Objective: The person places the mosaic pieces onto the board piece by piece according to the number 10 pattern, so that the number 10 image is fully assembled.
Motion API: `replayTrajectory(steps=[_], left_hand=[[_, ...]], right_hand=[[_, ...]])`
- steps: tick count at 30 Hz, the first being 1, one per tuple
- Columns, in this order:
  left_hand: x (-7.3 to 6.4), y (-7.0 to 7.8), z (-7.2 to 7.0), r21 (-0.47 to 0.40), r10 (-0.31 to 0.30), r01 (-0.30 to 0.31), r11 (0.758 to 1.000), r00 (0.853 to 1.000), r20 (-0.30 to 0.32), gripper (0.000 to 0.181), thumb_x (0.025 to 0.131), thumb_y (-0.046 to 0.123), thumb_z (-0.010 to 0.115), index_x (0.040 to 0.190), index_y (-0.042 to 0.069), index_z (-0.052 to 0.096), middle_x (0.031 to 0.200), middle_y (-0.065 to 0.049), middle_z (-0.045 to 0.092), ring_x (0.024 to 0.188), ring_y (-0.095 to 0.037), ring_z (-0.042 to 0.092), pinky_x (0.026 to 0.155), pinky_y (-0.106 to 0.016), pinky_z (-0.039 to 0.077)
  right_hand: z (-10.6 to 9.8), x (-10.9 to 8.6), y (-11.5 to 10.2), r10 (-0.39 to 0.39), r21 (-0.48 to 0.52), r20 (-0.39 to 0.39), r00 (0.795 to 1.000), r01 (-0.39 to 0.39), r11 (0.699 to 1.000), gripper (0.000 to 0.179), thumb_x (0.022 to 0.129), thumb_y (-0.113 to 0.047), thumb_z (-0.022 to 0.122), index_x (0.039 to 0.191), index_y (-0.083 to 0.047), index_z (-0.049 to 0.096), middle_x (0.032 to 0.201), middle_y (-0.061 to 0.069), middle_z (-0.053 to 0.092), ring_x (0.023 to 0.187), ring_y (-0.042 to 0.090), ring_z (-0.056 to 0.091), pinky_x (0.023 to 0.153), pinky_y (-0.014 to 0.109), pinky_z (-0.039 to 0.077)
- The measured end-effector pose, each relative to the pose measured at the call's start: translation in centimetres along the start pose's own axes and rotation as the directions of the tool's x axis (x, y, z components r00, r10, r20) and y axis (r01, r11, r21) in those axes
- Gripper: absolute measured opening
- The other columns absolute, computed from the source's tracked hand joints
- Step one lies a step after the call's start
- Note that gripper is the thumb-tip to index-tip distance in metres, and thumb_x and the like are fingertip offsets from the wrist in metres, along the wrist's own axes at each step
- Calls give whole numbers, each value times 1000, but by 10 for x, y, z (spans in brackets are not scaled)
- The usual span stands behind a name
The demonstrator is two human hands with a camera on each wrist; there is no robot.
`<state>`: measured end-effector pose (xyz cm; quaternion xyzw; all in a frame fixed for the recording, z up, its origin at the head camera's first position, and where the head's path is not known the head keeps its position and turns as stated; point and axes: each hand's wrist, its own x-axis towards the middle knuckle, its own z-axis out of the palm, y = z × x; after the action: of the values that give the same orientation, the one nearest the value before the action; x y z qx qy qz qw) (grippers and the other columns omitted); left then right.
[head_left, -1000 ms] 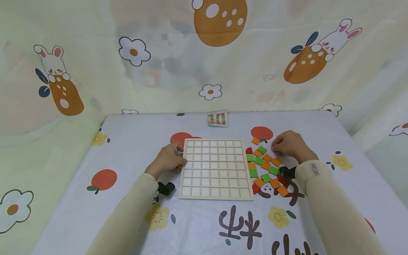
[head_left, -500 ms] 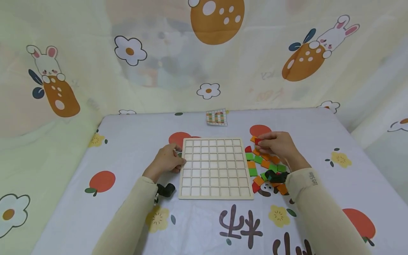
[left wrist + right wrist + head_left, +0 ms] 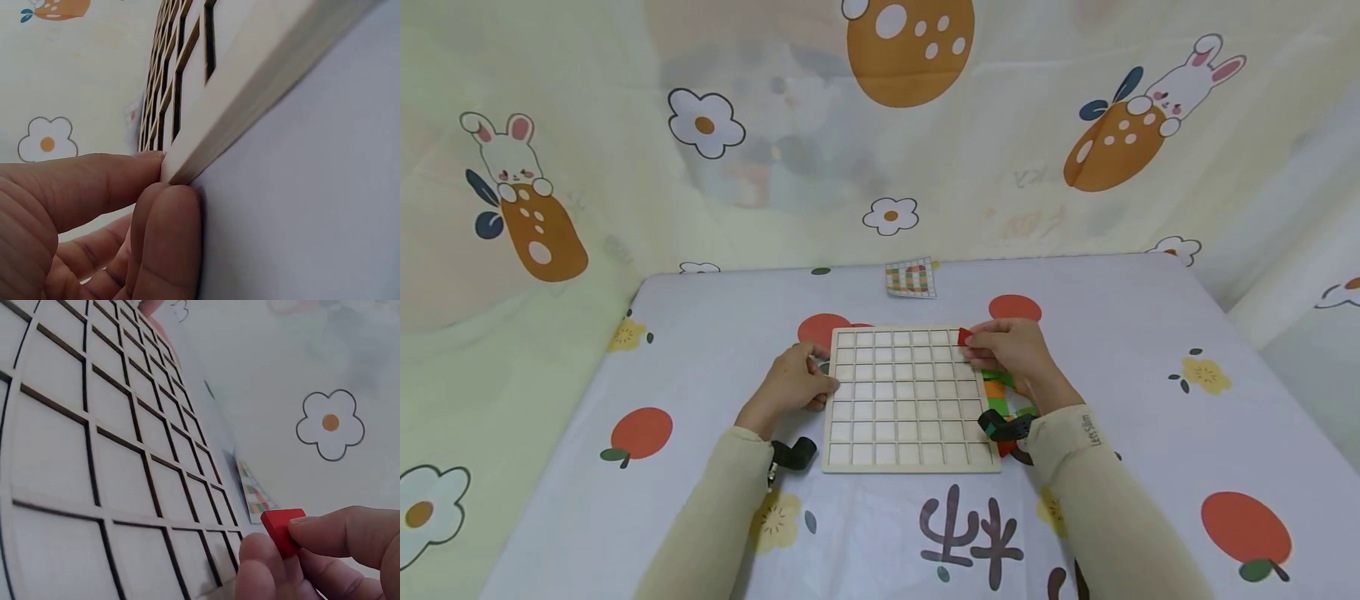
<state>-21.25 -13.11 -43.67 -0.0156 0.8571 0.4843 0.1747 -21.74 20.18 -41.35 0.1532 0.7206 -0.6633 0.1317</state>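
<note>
A pale wooden grid board (image 3: 895,408) lies flat on the cloth. My left hand (image 3: 793,379) is at its left edge; in the left wrist view, the thumb and fingers pinch the board's rim (image 3: 250,81). Over the far right corner, my right hand (image 3: 1015,350) pinches a small red tile (image 3: 281,531) between thumb and fingers. In the head view the red tile (image 3: 964,336) overlaps the corner cell. Beside the board's right edge lie orange and green tiles (image 3: 996,407), largely hidden beneath my right hand and wrist.
A small pattern card (image 3: 912,277) with coloured squares lies behind the board. A black wrist camera (image 3: 793,454) sits on the left wrist and another (image 3: 1000,425) on the right. The patterned curtain (image 3: 775,183) rises behind the table.
My right hand picked up the red tile at the far right of the pile and carried it left to the board's far right corner. The left hand stays at the board's left edge.
</note>
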Motion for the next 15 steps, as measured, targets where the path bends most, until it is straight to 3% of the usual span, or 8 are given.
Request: replayTrajectory(steps=[8,15], left_hand=[[1,-3,1,-13,5,-5,1000,1000,-15,46,91,5,79,132,3,57,95,-11,56,69,-18,65,61,-27,60],[0,-5,0,-18,6,-6,1000,1000,-18,45,91,6,78,131,4,58,94,-11,57,69,-17,66,61,-27,60]], right_hand=[[13,5,1,23,-145,-27,999,-26,989,31,98,-19,74,118,3,65,85,8,76,75,17,75,74,28,63],[20,12,-2,64,-236,5,998,-61,970,29,98,-19,73,114,3,65,81,9,73,70,16,71,70,27,62]])
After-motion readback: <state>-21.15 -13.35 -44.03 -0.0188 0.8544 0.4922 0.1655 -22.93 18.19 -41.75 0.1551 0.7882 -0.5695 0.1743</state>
